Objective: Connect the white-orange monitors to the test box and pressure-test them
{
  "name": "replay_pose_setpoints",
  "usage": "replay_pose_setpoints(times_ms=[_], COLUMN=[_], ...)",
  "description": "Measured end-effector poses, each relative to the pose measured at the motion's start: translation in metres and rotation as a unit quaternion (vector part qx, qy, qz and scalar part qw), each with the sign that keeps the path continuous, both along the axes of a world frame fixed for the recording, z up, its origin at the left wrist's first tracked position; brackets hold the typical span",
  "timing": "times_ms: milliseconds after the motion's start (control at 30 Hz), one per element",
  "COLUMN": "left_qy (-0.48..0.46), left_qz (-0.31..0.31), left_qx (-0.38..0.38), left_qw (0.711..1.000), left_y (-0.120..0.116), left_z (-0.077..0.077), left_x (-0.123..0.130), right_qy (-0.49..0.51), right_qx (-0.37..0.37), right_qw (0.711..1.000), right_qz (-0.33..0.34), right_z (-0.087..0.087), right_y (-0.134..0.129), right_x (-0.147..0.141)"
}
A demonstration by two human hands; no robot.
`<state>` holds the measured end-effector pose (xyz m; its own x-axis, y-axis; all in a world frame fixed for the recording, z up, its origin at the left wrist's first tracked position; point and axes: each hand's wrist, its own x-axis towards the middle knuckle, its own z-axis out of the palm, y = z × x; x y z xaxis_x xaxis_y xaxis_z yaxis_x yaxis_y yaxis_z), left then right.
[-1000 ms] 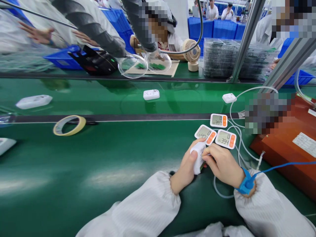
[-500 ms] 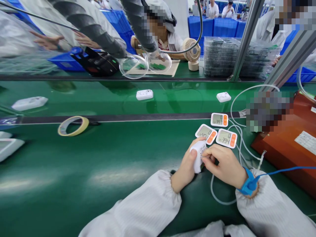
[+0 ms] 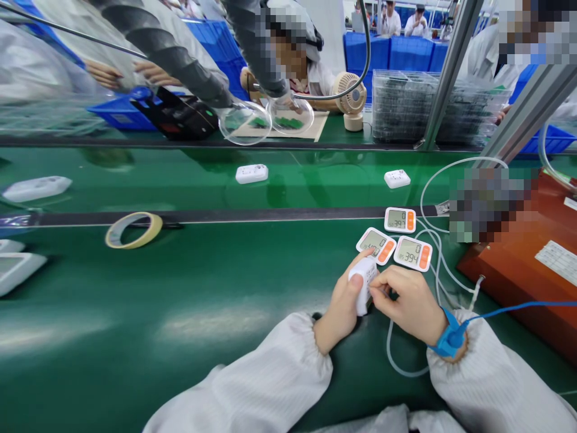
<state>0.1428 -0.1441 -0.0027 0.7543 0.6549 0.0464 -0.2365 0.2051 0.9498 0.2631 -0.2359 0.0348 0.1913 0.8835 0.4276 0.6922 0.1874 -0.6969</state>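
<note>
My left hand is wrapped round a white blood pressure monitor, held on edge above the green bench with its thumb on the near face. Pressed against the monitor's right side, the fingertips of my right hand are pinched together; whatever they hold is hidden. A thin white air tube loops out from below that hand. Just beyond lie three similar monitors with lit displays and orange buttons: a tilted one, a right one and a rear one. A blue wrist strap circles my right wrist.
A tape roll lies left on the green bench. Behind a dark rail, white housings sit on a green belt. An orange-brown box with tubing stands right. Co-workers sit beyond; a fan faces them.
White housings on the belt have shifted left. My hands keep almost the same hold on the monitor. A co-worker's hand at upper left has moved right.
</note>
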Motion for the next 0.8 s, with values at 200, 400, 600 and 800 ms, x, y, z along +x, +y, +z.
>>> replay_pose_setpoints(times_ms=[200, 400, 600, 800], left_qy=[0.022, -0.008, -0.055, 0.017], left_qz=[0.004, 0.015, 0.036, 0.106], left_qx=[0.033, 0.033, -0.079, -0.044], left_qw=[0.999, 0.999, 0.995, 0.993], left_y=[-0.001, 0.0, 0.006, 0.011], left_z=[-0.002, -0.008, -0.002, 0.005], left_x=[-0.001, -0.002, -0.002, -0.001], right_qy=[0.002, 0.005, -0.02, 0.039], right_qx=[-0.006, -0.01, 0.064, -0.094], right_qw=[1.0, 1.0, 0.994, 0.995], right_qz=[0.018, -0.002, -0.089, 0.0], right_z=[0.002, 0.002, 0.005, -0.004], right_y=[-0.001, 0.0, 0.0, -0.002], right_x=[-0.001, -0.005, 0.001, -0.001])
